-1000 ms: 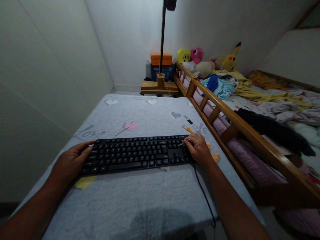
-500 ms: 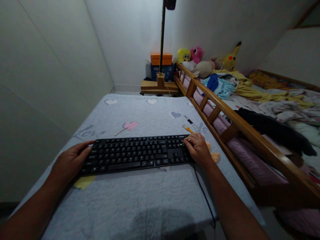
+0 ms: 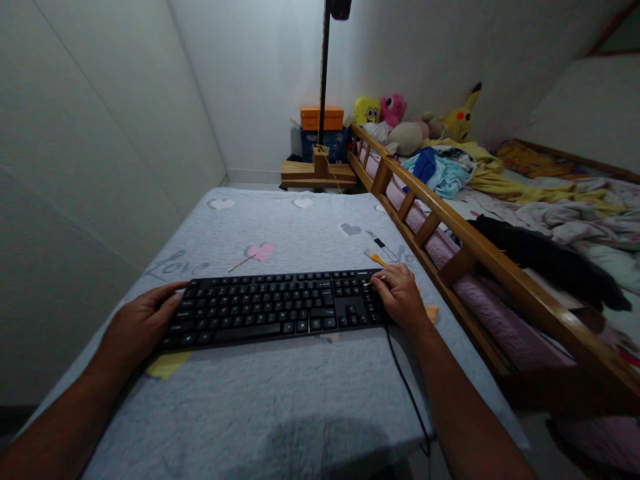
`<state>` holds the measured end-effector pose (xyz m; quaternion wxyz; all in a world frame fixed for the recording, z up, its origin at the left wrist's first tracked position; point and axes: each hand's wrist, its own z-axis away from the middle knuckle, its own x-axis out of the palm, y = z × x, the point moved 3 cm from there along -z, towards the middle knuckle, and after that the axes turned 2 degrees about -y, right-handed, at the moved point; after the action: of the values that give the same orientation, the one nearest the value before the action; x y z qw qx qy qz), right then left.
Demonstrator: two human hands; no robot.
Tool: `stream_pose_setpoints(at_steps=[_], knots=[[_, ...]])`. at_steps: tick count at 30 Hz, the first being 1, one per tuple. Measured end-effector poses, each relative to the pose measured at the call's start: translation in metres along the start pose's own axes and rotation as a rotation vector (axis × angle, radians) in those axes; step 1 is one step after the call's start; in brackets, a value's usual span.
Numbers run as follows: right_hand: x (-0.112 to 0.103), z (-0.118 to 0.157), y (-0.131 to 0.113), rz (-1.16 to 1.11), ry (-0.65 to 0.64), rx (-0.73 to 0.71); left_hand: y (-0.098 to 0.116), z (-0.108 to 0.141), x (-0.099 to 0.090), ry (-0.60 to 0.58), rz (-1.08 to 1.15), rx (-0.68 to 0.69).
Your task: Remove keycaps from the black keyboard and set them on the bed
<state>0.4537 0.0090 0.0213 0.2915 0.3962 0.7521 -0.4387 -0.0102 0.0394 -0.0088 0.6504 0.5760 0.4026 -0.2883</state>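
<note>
A black keyboard (image 3: 270,308) lies across the cloth-covered table. My left hand (image 3: 143,323) grips its left end, thumb on top and fingers along the edge. At the number pad, my right hand (image 3: 400,295) is pinched on a thin white cotton swab (image 3: 375,281), its tip at the keys. Another cotton swab (image 3: 242,263) lies behind the keyboard by a pink heart print. Behind my right hand are a small brush (image 3: 375,257) with a yellow handle and a thin wire tool with a black band (image 3: 379,243). An orange cloth (image 3: 432,313) shows partly beside my right wrist.
A black cable (image 3: 407,380) runs from the keyboard toward the table's front edge. The wooden bed rail (image 3: 465,233) borders the table (image 3: 280,400) on the right. Behind the table stands a pole on a wooden base (image 3: 319,175), near an orange box (image 3: 321,118).
My right hand has shifted slightly right with the swab, whose tip has moved right over the number pad. My left hand stays on the keyboard's left end.
</note>
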Motion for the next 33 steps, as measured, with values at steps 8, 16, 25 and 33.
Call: stream_pose_setpoints(at_steps=[8,16,25,33], knots=[[0.000,-0.001,-0.002,-0.011,-0.008,0.000,0.002,0.002,0.000,0.013,0.041,-0.007],[0.005,-0.003,-0.006,-0.003,-0.039,-0.005,0.001,0.002,-0.001,-0.003,0.009,0.008],[-0.002,0.000,0.006,0.016,0.000,0.041,0.001,0.002,-0.001,0.015,-0.003,0.018],[-0.005,0.001,0.001,-0.009,-0.007,0.020,0.005,0.004,-0.003,0.005,0.008,0.009]])
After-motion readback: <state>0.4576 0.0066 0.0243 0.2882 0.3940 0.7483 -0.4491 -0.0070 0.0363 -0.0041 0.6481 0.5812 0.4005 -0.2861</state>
